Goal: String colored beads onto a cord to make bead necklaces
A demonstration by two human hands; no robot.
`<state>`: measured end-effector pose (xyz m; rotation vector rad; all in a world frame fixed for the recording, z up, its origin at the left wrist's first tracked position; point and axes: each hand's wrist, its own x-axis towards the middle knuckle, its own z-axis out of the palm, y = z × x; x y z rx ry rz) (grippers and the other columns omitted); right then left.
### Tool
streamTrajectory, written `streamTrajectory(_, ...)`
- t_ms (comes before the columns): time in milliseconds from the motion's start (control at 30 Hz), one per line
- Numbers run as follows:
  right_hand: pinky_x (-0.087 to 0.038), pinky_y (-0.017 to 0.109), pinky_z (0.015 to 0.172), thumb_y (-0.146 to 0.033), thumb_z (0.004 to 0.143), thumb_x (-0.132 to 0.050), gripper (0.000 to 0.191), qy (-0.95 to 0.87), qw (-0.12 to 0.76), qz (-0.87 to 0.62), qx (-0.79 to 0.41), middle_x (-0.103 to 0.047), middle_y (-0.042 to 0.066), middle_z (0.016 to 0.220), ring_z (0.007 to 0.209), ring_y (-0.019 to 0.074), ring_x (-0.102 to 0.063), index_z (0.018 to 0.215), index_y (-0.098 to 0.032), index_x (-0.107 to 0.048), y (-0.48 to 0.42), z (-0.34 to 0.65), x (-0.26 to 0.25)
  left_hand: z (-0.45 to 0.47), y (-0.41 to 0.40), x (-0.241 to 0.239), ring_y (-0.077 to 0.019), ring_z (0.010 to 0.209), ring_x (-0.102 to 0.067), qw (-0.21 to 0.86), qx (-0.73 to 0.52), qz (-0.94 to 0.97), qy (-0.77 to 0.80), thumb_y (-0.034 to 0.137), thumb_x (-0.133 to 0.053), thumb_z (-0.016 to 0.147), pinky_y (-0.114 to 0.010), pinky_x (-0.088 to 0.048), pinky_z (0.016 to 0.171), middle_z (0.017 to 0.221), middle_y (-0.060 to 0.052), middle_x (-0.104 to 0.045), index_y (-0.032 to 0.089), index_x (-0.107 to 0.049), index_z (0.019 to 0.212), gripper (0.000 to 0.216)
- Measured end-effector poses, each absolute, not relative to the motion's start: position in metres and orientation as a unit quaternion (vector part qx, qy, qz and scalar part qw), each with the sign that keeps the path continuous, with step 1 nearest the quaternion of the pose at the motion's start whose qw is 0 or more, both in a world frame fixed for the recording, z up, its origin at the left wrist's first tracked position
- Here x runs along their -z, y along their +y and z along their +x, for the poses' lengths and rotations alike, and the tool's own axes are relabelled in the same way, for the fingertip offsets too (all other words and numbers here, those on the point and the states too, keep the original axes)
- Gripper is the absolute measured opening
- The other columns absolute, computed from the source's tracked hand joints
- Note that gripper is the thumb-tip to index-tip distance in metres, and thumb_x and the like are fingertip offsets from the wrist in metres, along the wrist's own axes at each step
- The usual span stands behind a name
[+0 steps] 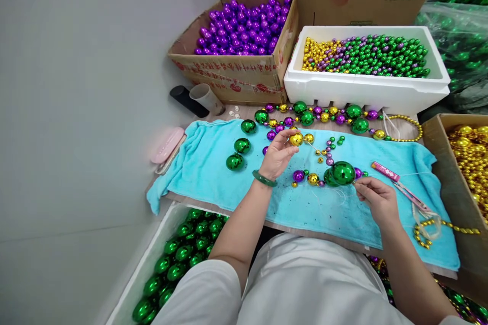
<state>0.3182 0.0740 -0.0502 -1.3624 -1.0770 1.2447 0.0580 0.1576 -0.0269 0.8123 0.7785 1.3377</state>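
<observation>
The work in hand looks like threading a bead onto a string. The left hand point(277, 155), near the middle of the frame, pinches a gold bead point(296, 139) between thumb and fingertips, with a thin needle or wire tip just to its right. The right hand point(375, 198), right of centre, is closed lightly on the string at the edge of a large green bead point(342, 172); the thread itself is too fine to follow.

To do this well, I would judge that the gold bead should be turned until its hole faces the needle, the string kept taut with the right hand, and the beads already strung left resting on the towel point(213, 162) so they do not roll.

The gold bead is small, round and mirror-shiny, so it is likely slippery. Below it, a short strung run of purple, gold and green beads lies on the turquoise towel, ending at the large green bead. A pink cutter point(385, 171) lies just right of it. A finished strand point(324, 114) stretches across the counter above.
</observation>
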Motion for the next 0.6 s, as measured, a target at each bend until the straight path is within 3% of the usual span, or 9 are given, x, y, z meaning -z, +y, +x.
streamTrajectory(433, -0.037, 0.022, 0.046, -0.030, 0.068, -0.070, 0.014, -0.405, 0.484, -0.534, -0.563, -0.054, -0.002, 0.052, 0.048, 0.0091, -0.046, 0.069, -0.017, -0.066, 0.073, 0.317, 0.069, 0.055, 0.158, 0.028, -0.0138, 0.086, -0.064, 0.658, -0.586, 0.320, 0.347, 0.020, -0.072, 0.068, -0.022, -0.049, 0.065, 0.103, 0.000, -0.065, 0.026, -0.063, 0.097, 0.031)
streamTrajectory(600, -0.032, 0.020, 0.043, -0.037, 0.062, -0.074, 0.024, -0.308, 0.498, -0.495, -0.642, -0.054, -0.004, 0.050, 0.045, 0.0078, -0.044, 0.067, -0.016, -0.062, 0.053, 0.321, 0.087, 0.064, 0.162, 0.009, -0.0123, 0.077, -0.065, 0.621, -0.566, 0.372, 0.394, 0.031, -0.072, 0.070, -0.020, -0.048, 0.057, 0.094, 0.009, -0.071, 0.035, -0.067, 0.087, 0.018)
